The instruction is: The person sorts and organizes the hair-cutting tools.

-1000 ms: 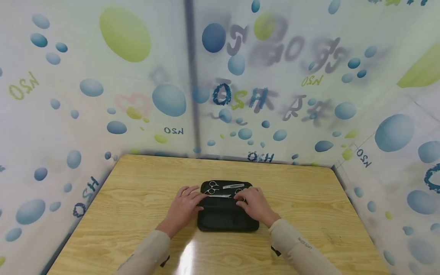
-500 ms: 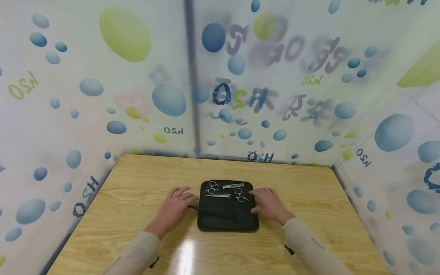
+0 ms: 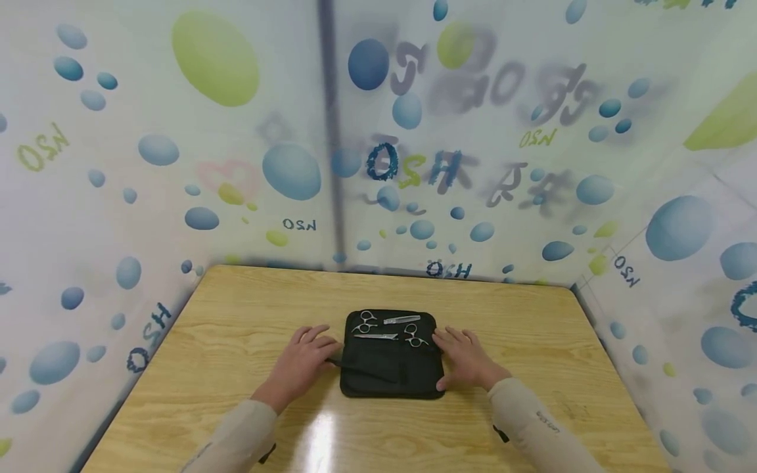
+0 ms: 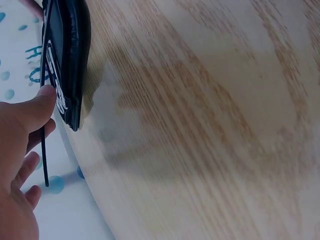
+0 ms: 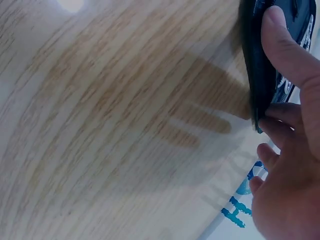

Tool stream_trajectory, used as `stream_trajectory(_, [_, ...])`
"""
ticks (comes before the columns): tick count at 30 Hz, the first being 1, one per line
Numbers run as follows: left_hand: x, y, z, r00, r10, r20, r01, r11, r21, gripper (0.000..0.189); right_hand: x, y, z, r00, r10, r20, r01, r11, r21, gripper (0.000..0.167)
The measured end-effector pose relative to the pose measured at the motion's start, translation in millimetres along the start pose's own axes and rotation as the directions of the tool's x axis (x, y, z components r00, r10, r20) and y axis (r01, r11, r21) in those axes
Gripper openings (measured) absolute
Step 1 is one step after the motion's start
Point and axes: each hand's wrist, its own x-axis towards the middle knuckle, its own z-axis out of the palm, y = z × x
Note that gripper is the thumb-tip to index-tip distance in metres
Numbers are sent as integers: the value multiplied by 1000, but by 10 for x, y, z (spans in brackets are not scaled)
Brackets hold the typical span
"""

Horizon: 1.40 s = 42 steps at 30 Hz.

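A black case point(image 3: 390, 392) lies spread flat on the wooden table in the head view. Two pairs of silver scissors sit in its far half: one has its handles point(image 3: 365, 322) at the left, the other its handles point(image 3: 416, 337) at the right. My left hand point(image 3: 298, 363), just left of the case, pinches a thin black strip point(image 4: 44, 160) between thumb and fingers. The strip reaches over the near half of the case; its kind cannot be told. My right hand point(image 3: 467, 360) rests along the right edge, thumb point(image 5: 275, 17) on the rim and fingertips by the far corner.
The wooden table point(image 3: 248, 309) extends around the case on all sides. Behind it and at both sides stand pale walls point(image 3: 503, 131) printed with blue and green spots and letters. Light glares off the table's near part.
Both hands have moved outward from the scissors to the case's sides. The black strip has come into view in the left hand. The right hand has settled on the case's right edge.
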Motion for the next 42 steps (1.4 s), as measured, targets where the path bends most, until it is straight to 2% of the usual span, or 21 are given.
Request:
stream_trajectory(7, [14, 16, 20, 1000, -2, -2, 2, 1000, -30, 40, 5, -13, 25, 1000, 22, 20, -22, 1000, -16, 103])
stream_trajectory(14, [17, 31, 31, 1000, -8, 21, 9, 999, -43, 35, 19, -15, 34, 999, 17, 29, -16, 999, -29, 103])
stream_trajectory(18, [28, 54, 23, 1000, 1, 9, -1, 998, -55, 36, 17, -18, 26, 999, 13, 36, -12, 1000, -23, 106])
stream_trajectory(29, [47, 105, 5, 999, 12, 43, -12, 1000, -12, 37, 3, -32, 19, 999, 21, 41, -19, 999, -35, 107])
stream_trajectory(36, [70, 143, 33, 999, 28, 19, -28, 1000, -8, 37, 5, -23, 30, 1000, 11, 27, -10, 999, -38, 106])
stream_trajectory(42, [82, 186, 66, 999, 34, 30, -34, 999, -13, 36, 9, -11, 50, 999, 14, 30, -13, 999, -43, 106])
